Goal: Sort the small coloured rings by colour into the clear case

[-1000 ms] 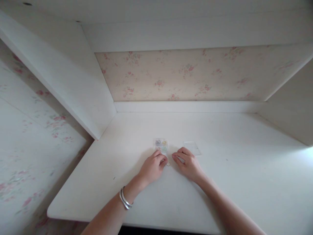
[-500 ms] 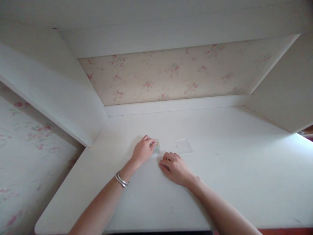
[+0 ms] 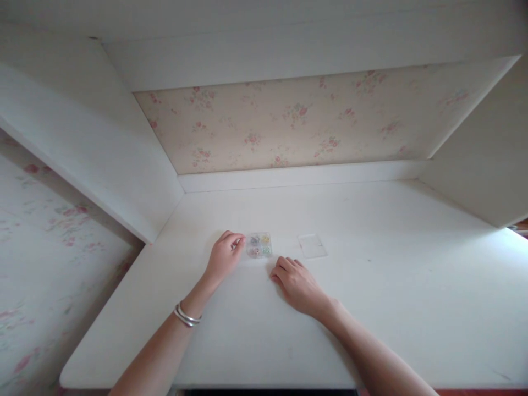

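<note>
A clear plastic box with compartments lies on the white tabletop, holding small grey, yellow, red and green pieces too small to name. My left hand, a silver bangle on its wrist, is at the box's left edge. Its thumb and forefinger are pinched together by the rim; what they hold, if anything, is hidden. My right hand rests on the tabletop below and right of the box, fingers curled in, nothing visible in them. Beyond it lies a flat, clear square lid, touched by neither hand.
The white tabletop runs back to a low ledge under floral wallpaper. White side panels stand at left and right, with a white board overhead.
My left hand has moved left off the box, baring the compartments it covered. My right hand has hardly moved, and the view has shifted slightly.
</note>
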Demonstrator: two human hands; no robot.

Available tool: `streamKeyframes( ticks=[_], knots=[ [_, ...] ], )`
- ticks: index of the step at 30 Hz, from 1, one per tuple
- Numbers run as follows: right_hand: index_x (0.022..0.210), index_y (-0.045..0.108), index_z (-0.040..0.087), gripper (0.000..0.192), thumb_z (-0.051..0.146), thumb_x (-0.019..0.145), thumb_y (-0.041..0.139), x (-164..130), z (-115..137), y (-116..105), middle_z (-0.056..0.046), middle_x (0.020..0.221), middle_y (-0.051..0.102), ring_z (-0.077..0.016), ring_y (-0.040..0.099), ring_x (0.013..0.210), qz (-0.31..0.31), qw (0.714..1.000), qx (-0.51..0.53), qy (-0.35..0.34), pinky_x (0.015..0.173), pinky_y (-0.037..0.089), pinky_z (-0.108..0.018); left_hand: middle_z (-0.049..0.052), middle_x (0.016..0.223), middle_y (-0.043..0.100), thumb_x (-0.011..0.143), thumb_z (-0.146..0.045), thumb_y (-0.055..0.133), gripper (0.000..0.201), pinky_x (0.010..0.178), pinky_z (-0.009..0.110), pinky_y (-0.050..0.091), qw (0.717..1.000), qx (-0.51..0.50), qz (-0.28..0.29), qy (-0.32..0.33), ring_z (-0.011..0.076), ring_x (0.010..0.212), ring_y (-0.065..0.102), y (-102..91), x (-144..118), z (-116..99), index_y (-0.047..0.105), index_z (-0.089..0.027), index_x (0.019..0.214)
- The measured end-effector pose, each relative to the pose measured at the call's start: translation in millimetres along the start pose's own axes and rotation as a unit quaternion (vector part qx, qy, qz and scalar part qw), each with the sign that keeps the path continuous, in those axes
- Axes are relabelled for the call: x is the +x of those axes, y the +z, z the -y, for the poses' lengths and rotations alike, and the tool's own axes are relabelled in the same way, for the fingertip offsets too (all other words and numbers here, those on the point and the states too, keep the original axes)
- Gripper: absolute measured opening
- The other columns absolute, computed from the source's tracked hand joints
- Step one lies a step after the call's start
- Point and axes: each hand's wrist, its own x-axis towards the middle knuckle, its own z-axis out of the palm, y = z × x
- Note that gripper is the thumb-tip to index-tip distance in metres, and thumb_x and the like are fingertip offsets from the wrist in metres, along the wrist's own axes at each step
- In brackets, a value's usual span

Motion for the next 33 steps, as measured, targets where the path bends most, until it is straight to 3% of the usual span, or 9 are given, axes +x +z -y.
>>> streamKeyframes(
  ticks=[7,15,21,23,29,33],
  knots=[
    [0.088,0.058,0.019,0.022,0.023,0.094,0.037,9.5,-2.9,-1.1,-0.005,0.088,0.054,-0.0156,0.051,0.079,-0.022,0.999,0.042,0.007,0.073,0.038,-0.03,0.004,0.084,0.062,0.087,-0.034,0.045,0.026,0.07,0.025,0.046,0.997,-0.057,0.023,-0.037,0.0137,0.074,0.058,-2.3,-20.7,4.3,0.066,-0.019,0.09],
    [0.091,0.059,0.018,0.023,0.025,0.094,0.037,58.8,-18.9,-5.9,-0.007,0.092,0.054,-0.0161,0.054,0.083,-0.121,0.986,0.101,0.058,0.075,0.043,-0.03,0.003,0.083,0.064,0.085,-0.034,0.05,0.024,0.068,0.025,0.046,0.991,-0.104,0.029,-0.082,0.0132,0.071,0.057,9.0,-23.6,13.2,0.068,-0.018,0.088],
    [0.09,0.062,0.019,0.024,0.027,0.092,0.04,82.9,-25.6,7.2,-0.006,0.092,0.055,-0.0142,0.055,0.083,-0.099,0.99,0.06,0.082,0.077,0.042,-0.027,0.004,0.086,0.066,0.084,-0.033,0.05,0.023,0.074,0.027,0.046,0.984,-0.141,0.028,-0.102,0.0145,0.078,0.059,6.5,-25.0,12.6,0.067,-0.017,0.088],
    [0.088,0.063,0.019,0.026,0.028,0.092,0.039,81.9,-28.4,10.4,-0.005,0.091,0.055,-0.0135,0.055,0.08,-0.099,0.989,0.067,0.091,0.074,0.043,-0.026,0.003,0.085,0.066,0.085,-0.034,0.05,0.024,0.073,0.027,0.046,0.984,-0.143,0.023,-0.099,0.0144,0.078,0.059,6.2,-25.4,12.0,0.068,-0.018,0.087],
    [0.087,0.064,0.02,0.028,0.036,0.09,0.041,51.1,-39.5,-1.6,-0.004,0.087,0.057,-0.0139,0.056,0.073,-0.195,0.965,0.065,0.161,0.067,0.042,-0.026,0.004,0.084,0.065,0.085,-0.035,0.049,0.025,0.071,0.026,0.045,0.985,-0.141,0.022,-0.099,0.0142,0.076,0.059,6.8,-25.6,11.2,0.067,-0.018,0.088],
    [0.085,0.064,0.022,0.028,0.042,0.088,0.044,23.8,-49.0,-9.7,-0.004,0.085,0.059,-0.0156,0.056,0.072,-0.148,0.965,-0.017,0.214,0.066,0.04,-0.028,0.004,0.083,0.064,0.085,-0.035,0.048,0.026,0.071,0.026,0.045,0.987,-0.13,0.026,-0.087,0.0141,0.074,0.058,6.6,-25.5,10.4,0.067,-0.018,0.087]
  ],
)
